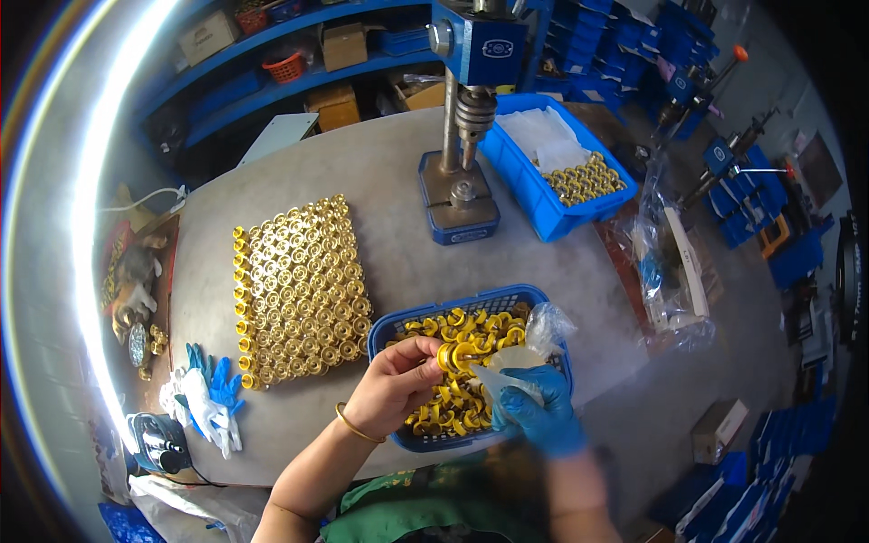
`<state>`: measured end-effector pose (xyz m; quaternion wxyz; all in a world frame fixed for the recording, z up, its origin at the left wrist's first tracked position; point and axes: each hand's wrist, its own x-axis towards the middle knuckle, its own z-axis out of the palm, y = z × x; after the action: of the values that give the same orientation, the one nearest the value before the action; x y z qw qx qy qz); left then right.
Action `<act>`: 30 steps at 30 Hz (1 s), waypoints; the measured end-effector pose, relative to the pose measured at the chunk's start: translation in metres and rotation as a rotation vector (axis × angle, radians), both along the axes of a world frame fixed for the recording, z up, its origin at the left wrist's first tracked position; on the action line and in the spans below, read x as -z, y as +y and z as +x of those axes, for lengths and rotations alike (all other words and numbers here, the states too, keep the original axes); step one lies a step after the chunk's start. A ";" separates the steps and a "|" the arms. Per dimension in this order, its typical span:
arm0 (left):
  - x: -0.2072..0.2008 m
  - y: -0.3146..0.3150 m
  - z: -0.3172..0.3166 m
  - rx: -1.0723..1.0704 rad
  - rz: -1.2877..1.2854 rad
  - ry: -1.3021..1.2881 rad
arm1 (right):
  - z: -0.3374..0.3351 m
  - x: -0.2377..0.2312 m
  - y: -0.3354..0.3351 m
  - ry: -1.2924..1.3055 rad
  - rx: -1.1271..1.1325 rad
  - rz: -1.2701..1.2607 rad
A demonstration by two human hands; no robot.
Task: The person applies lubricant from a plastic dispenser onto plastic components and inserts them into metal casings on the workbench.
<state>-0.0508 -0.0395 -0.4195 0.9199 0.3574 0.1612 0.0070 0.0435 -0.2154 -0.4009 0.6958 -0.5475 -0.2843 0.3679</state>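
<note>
My bare left hand (396, 385) pinches a small round gold-coloured fitting (454, 357) between thumb and fingers, above a blue plastic basket (453, 301). In the blue-gloved right hand (541, 407) is a translucent, cone-shaped plastic bag (493, 380). The narrow end of this bag points at the fitting; whether they touch I cannot tell. Many loose yellow-and-gold fittings (444, 416) fill the basket beneath both hands. A crumpled clear plastic bag (549, 328) lies at the basket's right rim.
Left of the basket, gold fittings (303, 285) stand in a tight block of rows. A blue hand press (460, 204) is at the back middle, beside a blue bin (566, 217) of fittings and white sheets. Gloves (213, 398) and a small black device (158, 442) lie front left.
</note>
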 end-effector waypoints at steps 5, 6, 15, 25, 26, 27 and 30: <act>0.001 -0.001 0.001 0.020 0.010 -0.021 | -0.001 -0.002 0.001 0.025 0.018 -0.031; 0.002 -0.001 0.001 0.019 0.009 -0.025 | -0.001 -0.002 0.001 0.026 0.010 -0.030; 0.001 -0.001 0.004 0.055 0.042 -0.033 | -0.003 -0.001 -0.001 0.029 0.015 -0.089; 0.007 0.000 0.003 0.051 -0.048 -0.026 | -0.001 -0.003 -0.003 0.038 0.043 -0.128; 0.006 0.000 0.003 0.051 -0.047 -0.026 | 0.000 -0.002 -0.003 0.011 0.026 -0.116; 0.006 0.001 0.003 0.067 -0.056 -0.038 | 0.001 -0.001 -0.003 -0.016 0.009 -0.104; 0.005 0.001 0.003 0.074 -0.049 -0.050 | -0.001 -0.001 -0.001 0.029 0.025 -0.076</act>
<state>-0.0479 -0.0388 -0.4249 0.9319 0.3400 0.1248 -0.0222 0.0426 -0.2162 -0.3995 0.6831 -0.5716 -0.2530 0.3777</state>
